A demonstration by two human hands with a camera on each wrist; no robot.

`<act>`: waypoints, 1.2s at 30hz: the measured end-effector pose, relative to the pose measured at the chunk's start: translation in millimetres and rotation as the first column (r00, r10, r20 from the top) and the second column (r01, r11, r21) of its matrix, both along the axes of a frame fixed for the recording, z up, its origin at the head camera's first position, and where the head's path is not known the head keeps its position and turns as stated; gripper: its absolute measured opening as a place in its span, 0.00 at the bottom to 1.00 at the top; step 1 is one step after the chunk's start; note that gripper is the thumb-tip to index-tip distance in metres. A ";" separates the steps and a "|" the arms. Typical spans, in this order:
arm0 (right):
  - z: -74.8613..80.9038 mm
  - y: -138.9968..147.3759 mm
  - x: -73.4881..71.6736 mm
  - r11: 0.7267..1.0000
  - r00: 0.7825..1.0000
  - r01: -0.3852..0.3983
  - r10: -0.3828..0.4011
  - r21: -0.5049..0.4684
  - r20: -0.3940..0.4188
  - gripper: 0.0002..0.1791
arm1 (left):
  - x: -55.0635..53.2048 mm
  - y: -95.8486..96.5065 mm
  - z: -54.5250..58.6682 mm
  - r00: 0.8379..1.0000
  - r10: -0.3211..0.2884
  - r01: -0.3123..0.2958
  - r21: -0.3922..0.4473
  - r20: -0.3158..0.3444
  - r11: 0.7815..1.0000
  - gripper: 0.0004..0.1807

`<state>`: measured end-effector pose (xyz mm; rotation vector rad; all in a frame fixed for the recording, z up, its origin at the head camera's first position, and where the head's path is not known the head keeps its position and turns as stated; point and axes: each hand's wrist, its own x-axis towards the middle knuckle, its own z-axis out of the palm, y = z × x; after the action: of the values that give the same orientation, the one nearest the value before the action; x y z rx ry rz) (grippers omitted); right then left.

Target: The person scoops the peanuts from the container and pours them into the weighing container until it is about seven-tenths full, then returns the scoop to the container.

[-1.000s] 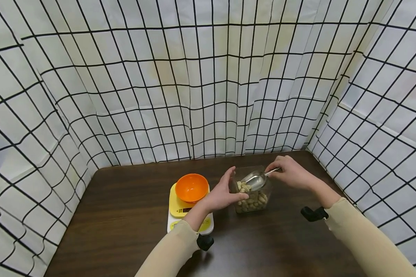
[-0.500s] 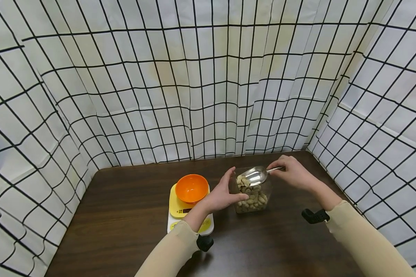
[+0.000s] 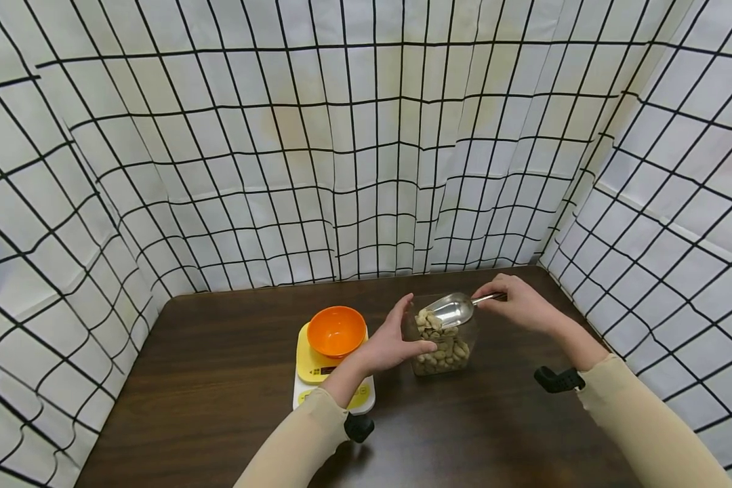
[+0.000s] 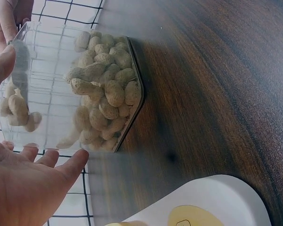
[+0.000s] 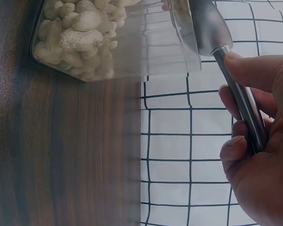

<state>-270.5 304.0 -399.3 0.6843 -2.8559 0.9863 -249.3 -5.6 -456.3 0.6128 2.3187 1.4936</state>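
Note:
A clear plastic container (image 3: 444, 369) stands on the table, its lower part filled with peanuts in the shell (image 4: 111, 89). My left hand (image 3: 392, 344) holds it by the left side, thumb near the rim and fingers along the wall. In my right hand (image 3: 518, 303) is the handle of a metal scoop (image 3: 454, 310), gripped between thumb and curled fingers. The scoop slants down to the left, its bowl at the container's mouth. Several peanuts (image 4: 19, 108) lie at the scoop's lip, above the pile, as the left wrist view shows.
Left of the container is a yellow and white kitchen scale (image 3: 308, 369), partly hidden by my left forearm. An orange bowl (image 3: 337, 331) sits on it. Black-gridded white curtains (image 3: 366, 169) surround the dark wooden table (image 3: 207, 379).
The scoop has risen a little out of the container and shifted slightly right, with peanuts at its lip. My left hand and the container have stayed in place.

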 end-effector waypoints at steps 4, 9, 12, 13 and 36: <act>-0.3 -2.5 -1.3 1.000 1.000 -0.021 0.021 0.013 -0.003 0.08 | 0.1 -0.4 0.4 1.000 0.002 -0.002 -0.003 0.001 1.000 0.60; 1.3 -4.2 -0.6 0.999 1.000 -0.021 0.021 0.025 0.011 0.08 | -0.1 -0.4 -0.6 1.000 0.001 -0.001 0.002 0.006 1.000 0.60; 2.6 -2.9 -0.2 1.000 1.000 -0.011 0.010 0.023 0.012 0.08 | -0.2 -0.3 -1.0 1.000 0.000 0.000 0.005 0.006 1.000 0.60; 3.0 -2.1 -0.2 1.000 1.000 -0.005 0.004 0.020 0.012 0.08 | -0.2 -0.3 -0.9 1.000 0.000 0.000 0.004 0.005 1.000 0.60; 12.1 18.0 13.2 0.998 0.998 0.061 -0.061 -0.005 0.020 0.12 | -0.3 -4.9 6.8 1.000 -0.012 0.013 0.016 -0.027 1.000 0.65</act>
<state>-257.3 322.0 -387.2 0.5857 -2.8709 0.9985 -249.6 -10.6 -449.5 0.6547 2.3211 1.5085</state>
